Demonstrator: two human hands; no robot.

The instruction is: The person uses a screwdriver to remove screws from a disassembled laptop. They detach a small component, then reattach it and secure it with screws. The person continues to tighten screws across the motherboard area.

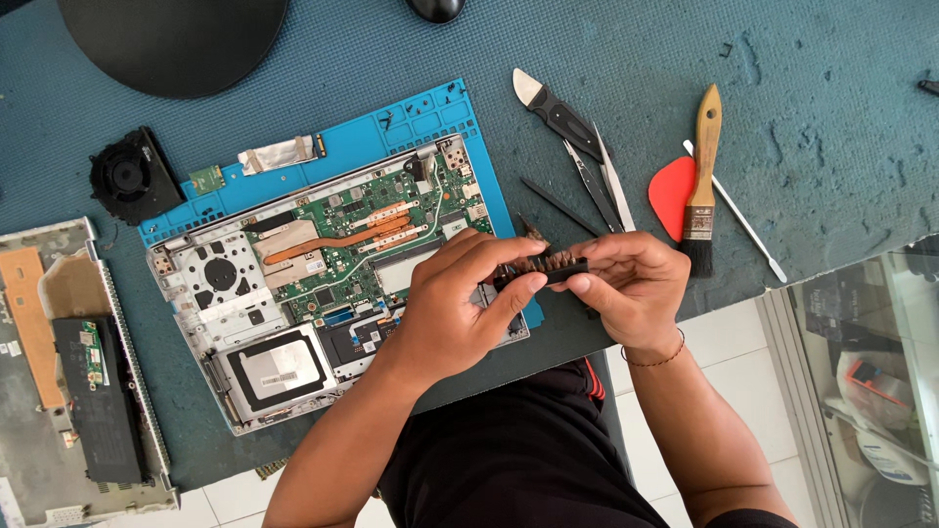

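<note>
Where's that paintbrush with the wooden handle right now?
In the head view, the paintbrush lies on the teal table mat, right of centre, just beyond the right hand, overlapping a red pick.

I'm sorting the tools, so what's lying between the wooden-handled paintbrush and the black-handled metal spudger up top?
In the head view, between the paintbrush and the spudger lie tweezers and a red pick.

Bare mat (812,108) lies open far right; the brush (701,186), pry tools (587,161) and opened laptop (323,284) crowd the middle and left.
</note>
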